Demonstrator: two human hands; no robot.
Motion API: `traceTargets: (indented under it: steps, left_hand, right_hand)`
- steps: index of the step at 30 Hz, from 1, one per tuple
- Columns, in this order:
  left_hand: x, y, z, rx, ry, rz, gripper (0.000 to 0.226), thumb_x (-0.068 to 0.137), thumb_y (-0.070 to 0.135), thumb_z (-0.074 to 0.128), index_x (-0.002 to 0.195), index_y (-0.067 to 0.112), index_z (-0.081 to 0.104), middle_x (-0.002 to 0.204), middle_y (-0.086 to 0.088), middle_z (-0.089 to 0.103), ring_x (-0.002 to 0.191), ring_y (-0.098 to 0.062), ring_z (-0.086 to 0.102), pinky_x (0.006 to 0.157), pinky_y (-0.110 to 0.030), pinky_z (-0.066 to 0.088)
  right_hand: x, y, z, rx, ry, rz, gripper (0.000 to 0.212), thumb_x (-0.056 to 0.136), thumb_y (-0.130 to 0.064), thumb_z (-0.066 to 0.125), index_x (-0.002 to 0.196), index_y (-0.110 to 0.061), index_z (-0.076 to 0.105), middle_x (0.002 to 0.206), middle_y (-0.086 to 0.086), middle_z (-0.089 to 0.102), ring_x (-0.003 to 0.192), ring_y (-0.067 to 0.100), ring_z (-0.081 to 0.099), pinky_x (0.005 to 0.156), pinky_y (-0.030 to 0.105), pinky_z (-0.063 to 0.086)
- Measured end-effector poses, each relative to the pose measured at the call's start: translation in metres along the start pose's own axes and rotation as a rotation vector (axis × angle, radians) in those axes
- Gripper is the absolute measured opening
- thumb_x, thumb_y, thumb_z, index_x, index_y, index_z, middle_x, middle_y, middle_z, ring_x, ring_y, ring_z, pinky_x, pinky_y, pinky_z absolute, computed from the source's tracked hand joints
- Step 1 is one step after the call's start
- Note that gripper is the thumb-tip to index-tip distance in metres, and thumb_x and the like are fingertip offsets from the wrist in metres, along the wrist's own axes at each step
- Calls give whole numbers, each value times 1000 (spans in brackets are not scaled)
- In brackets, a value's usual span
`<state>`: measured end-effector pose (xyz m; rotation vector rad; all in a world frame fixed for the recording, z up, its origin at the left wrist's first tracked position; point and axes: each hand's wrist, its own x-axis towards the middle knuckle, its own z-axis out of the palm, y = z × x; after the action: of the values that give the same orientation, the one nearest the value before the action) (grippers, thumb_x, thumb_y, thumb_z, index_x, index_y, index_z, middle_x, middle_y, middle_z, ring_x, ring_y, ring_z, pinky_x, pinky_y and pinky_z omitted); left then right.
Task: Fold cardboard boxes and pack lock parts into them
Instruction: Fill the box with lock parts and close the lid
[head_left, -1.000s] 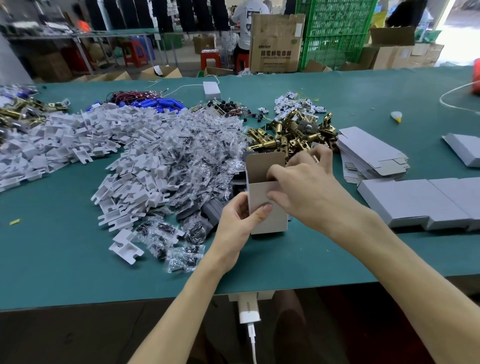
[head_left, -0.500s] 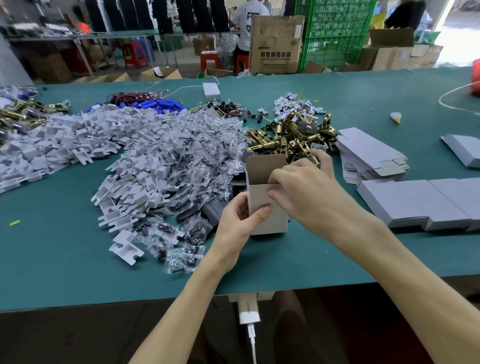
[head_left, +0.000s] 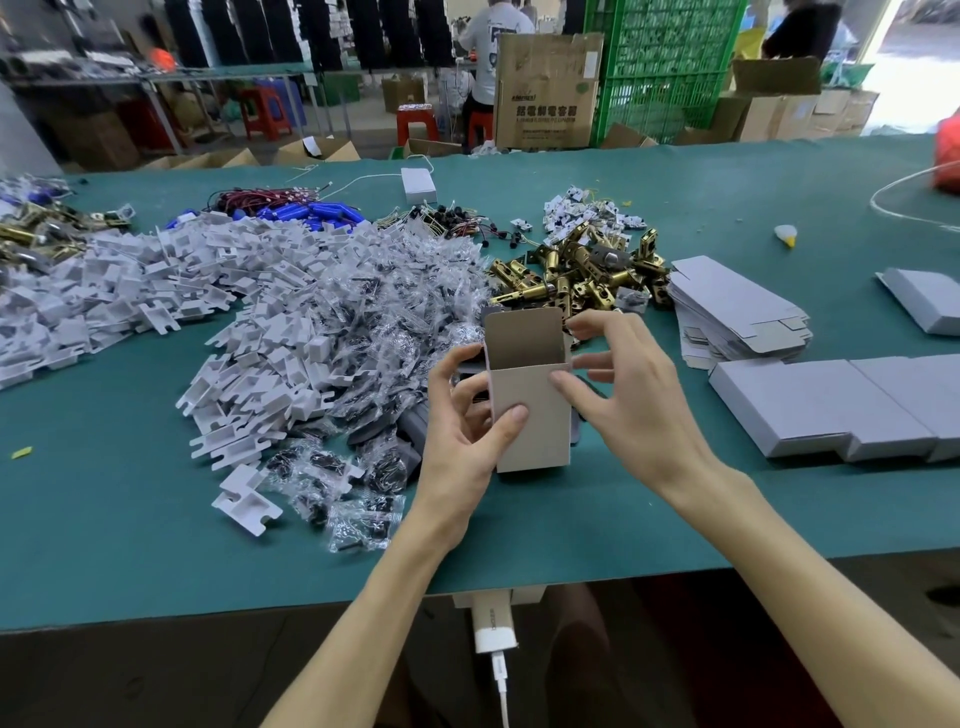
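Here, box: small upright grey cardboard box (head_left: 530, 415), top flap raised, on the green-covered table (head_left: 156, 545) near its front edge.
Left hand (head_left: 462, 441): grips the box's left side, thumb across the front face.
Right hand (head_left: 639, 405): fingers spread loosely, thumb tip touching the box's upper right edge.
Behind: heap of brass lock latches (head_left: 571, 275).

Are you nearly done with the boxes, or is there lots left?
Some way to go. A few closed boxes lie finished on the right. The left hand holds an upright box, top open, while the right hand touches its side. To do: a stack of flat boxes and piles of brass lock parts and bagged screws.
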<state>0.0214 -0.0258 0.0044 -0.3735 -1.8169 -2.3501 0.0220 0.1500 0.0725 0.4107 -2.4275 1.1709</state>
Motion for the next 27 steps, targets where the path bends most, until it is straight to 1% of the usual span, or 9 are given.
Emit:
traceTargets:
  steps: [4,6,10,13,17,20,22,24,27]
  left_hand:
    - [0,1,1,40,-10,22,59,96,19,71,141,42,41,127,-8,68,106,-25,73,83,-39,61]
    - [-1,1,1,46,-17,25,57,98,16,69,142,40,42,126,-9,68,105,-24,72,82,-38,61]
    - [-1,2,2,58,-28,21,52,98,14,67,140,36,46,125,-10,68,107,-26,71,84,-41,61]
    - [-1,3,2,75,-22,35,44,99,18,66,138,33,50,123,-9,70,105,-22,71,82,-39,61]
    - [-1,4,4,100,21,70,29,103,27,61,131,31,55,117,-10,70,104,-23,70,82,-39,61]
    - [-2,6,7,217,75,159,22,102,36,62,123,34,59,115,0,70,105,-21,71,81,-43,62]
    - [-2,8,9,256,111,185,22,99,43,61,119,34,61,113,3,71,101,-23,71,77,-46,62]
    - [0,13,10,244,136,175,34,98,52,60,117,25,61,109,-2,72,96,-25,70,72,-47,61]
    - [11,24,15,206,195,168,49,94,59,56,101,11,64,93,-8,72,86,-19,68,69,-34,58]
  right_hand:
    - [-6,9,11,111,-3,23,40,98,-13,67,135,-20,55,124,1,58,94,1,68,77,12,54]
    - [-11,14,18,145,16,11,43,99,-11,66,139,-21,54,122,0,58,95,1,67,75,10,51]
    - [-19,23,30,187,37,-12,40,102,-11,61,139,-24,55,125,2,59,99,9,65,79,19,55]
    - [-22,27,36,255,54,19,34,104,-15,59,135,-26,56,123,1,61,96,13,66,79,25,57]
    - [-27,27,43,344,74,41,26,105,-24,57,129,-33,54,114,-15,63,92,17,68,71,33,60]
    - [-32,26,51,394,109,67,21,104,-30,56,124,-37,52,105,-8,66,88,19,68,65,40,62]
    - [-33,26,54,394,125,75,21,105,-31,56,124,-38,52,103,-6,67,88,19,69,65,43,62]
    - [-33,27,55,384,125,70,20,105,-31,56,124,-38,51,102,-5,67,88,19,68,65,44,61]
    - [-33,27,55,363,128,53,20,106,-30,55,125,-36,51,102,-7,67,87,17,68,64,41,61]
